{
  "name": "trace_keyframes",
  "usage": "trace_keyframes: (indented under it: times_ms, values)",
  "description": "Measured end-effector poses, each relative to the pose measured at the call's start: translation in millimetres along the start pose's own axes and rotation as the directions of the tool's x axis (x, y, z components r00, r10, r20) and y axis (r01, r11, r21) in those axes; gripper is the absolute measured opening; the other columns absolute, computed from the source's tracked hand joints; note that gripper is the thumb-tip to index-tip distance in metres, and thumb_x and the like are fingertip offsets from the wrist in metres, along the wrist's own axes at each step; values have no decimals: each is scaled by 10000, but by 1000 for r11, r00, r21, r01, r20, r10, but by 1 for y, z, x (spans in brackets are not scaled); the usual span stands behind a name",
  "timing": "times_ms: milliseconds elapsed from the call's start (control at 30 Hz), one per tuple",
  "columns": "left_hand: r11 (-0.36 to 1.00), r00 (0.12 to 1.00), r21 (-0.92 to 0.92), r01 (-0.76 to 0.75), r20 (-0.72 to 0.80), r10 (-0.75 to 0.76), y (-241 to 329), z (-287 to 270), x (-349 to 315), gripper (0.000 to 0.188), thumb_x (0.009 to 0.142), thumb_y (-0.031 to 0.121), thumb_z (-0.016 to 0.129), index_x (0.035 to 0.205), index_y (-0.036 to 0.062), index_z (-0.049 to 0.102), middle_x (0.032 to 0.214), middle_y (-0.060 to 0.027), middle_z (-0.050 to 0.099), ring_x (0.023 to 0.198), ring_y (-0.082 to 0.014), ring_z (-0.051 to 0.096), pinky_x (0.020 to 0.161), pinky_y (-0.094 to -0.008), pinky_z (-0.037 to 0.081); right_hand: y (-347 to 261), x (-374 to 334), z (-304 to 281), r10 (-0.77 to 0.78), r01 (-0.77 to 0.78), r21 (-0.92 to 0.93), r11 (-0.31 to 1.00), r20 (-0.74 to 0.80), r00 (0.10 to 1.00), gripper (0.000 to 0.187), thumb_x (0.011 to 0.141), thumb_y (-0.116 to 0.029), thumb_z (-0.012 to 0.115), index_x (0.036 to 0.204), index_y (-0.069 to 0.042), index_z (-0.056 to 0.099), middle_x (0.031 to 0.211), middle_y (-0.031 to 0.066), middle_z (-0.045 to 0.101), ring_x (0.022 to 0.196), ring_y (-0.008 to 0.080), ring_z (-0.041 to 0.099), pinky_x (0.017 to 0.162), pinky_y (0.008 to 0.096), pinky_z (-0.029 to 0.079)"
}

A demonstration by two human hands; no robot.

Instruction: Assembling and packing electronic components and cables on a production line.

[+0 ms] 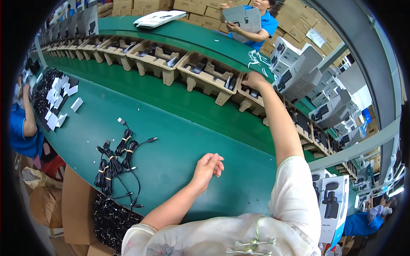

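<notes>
My right hand point(255, 81) reaches across to a brown moulded-pulp tray point(250, 99) on the far line. Its fingers bend down into the tray beside dark parts, and what they grip, if anything, is hidden. Over the green table point(179, 136) my left hand point(208, 169) is held with its fingers curled together and nothing visible in it. To its left lies a loose group of black cables point(112, 164), coiled and tied with light bands. The adjacent pulp tray point(209, 79) holds several black and silver parts.
Further pulp trays point(156, 57) run in a row along the belt. White folded papers point(55, 96) lie at the left by a heap of black cables point(45, 85). An open carton point(79, 205) stands below the table's edge. Printed boxes point(331, 205) stand at right. Co-workers flank the line.
</notes>
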State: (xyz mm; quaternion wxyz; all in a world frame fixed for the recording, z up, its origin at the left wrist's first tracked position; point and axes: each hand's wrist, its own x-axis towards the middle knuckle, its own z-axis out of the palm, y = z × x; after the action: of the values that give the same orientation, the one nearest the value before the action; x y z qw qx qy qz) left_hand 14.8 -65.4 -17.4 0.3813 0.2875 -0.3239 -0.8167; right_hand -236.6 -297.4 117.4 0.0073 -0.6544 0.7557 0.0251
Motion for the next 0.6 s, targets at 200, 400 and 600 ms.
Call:
trace_keyframes:
  times_ms: [200, 400, 600]
  values:
    - [999, 1000, 37, 10, -16, -10, 2, -1, 1, 247, 942, 269, 459, 917, 35, 536, 691, -46, 562, 555, -96, 496, 526, -219, 407, 15, -15, 48, 145, -60, 289, 955, -285, 947, 197, 768, -201, 627, 820, -11, 638, 893, 203, 631, 848, 347, 604, 742, 408, 479]
    - [986, 998, 152, -65, -6, 67, 1, 6, -1, 242, 940, 252, 466, 914, 23, 542, 686, -54, 561, 548, -107, 492, 515, -219, 402, -28, -32, 23, 148, -169, -58, 984, -263, 953, 205, 786, -159, 522, 858, -106, 706, 912, 114, 667, 857, 267, 648, 725, 405, 523]
    - [958, 987, 238, -160, 63, 149, -8, 2, 7, 283, 939, 293, 464, 921, 17, 522, 679, -62, 557, 529, -90, 479, 480, -210, 388, -34, -61, 44, 135, -338, -422, 841, -441, 887, 342, 845, -195, 425, 1109, -45, 583, 1118, 143, 549, 1087, 311, 461, 950, 520, 293]
